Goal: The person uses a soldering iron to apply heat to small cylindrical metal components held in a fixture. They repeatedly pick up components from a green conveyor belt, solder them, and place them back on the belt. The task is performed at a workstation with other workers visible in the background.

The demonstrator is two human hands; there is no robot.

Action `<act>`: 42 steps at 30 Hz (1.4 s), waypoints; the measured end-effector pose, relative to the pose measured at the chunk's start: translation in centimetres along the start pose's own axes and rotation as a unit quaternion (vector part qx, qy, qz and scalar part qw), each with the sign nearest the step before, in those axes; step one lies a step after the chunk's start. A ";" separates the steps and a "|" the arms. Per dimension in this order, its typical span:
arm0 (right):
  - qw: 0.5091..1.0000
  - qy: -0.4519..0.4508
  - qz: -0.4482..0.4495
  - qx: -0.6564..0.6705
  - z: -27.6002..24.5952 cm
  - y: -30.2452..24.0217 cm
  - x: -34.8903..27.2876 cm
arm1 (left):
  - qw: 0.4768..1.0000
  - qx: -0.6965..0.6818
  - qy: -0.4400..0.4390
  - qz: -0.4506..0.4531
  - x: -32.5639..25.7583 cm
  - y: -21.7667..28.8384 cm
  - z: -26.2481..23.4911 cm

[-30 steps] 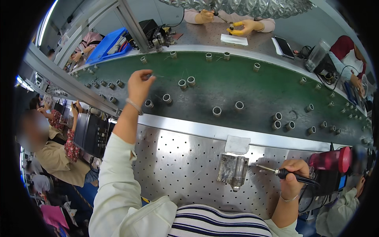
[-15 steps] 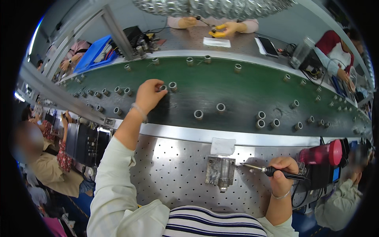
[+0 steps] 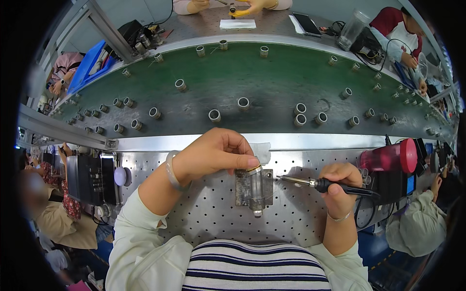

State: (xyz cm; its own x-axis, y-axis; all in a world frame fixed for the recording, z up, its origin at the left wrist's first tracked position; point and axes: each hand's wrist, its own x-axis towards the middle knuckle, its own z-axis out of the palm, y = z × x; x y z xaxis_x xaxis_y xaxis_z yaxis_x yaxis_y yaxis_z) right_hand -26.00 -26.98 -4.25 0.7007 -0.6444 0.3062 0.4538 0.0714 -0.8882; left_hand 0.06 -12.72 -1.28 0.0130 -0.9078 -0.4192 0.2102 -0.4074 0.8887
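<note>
My left hand [image 3: 213,154] pinches a small metal ring-shaped cylinder [image 3: 254,169] at the far end of a metal fixture block [image 3: 241,194], its fingers hiding most of the piece. A thin wire seems to rise by the fingers. Along the block runs a rounded channel [image 3: 256,189] with a small knob at its near end. My right hand [image 3: 341,186] is closed round the black handle of a soldering iron [image 3: 323,185]. The iron points left, its tip beside the block's right edge. Under and beyond my left fingers lies a folded white cloth [image 3: 262,151], partly covered.
Past the perforated metal bench [image 3: 194,213] runs a green conveyor belt [image 3: 208,104] carrying several small metal cylinders [image 3: 243,102]. At right stand a pink-lidded jar [image 3: 388,156] and a black soldering station [image 3: 395,189]. Other people sit across the belt and at both sides.
My left hand has come back from the belt with a metal cylinder, down to the fixture block. The right hand still holds the soldering iron beside it. The view has tilted down.
</note>
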 end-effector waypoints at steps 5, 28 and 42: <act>1.000 0.001 0.000 -0.012 0.2 -0.2 0.0 | 0.994 0.088 -0.059 -0.023 1.4 -0.3 -0.1; 0.997 -0.069 0.020 -0.029 0.3 -0.2 -0.4 | 0.979 -0.159 -0.021 0.124 -1.2 -3.0 3.5; 0.993 -0.096 -0.010 -0.066 0.2 -0.3 -0.1 | 0.977 -0.131 -0.031 0.164 -1.0 -3.2 3.3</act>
State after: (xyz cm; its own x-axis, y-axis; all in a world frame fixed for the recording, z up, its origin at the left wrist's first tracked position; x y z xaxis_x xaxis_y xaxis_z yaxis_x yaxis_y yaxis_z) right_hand -26.10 -26.72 -3.98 0.7902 -0.4871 0.3719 0.4008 -0.0484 -0.9149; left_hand -3.83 -10.88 -3.07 0.0644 -0.9929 -0.1004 0.4480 -0.0612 0.8920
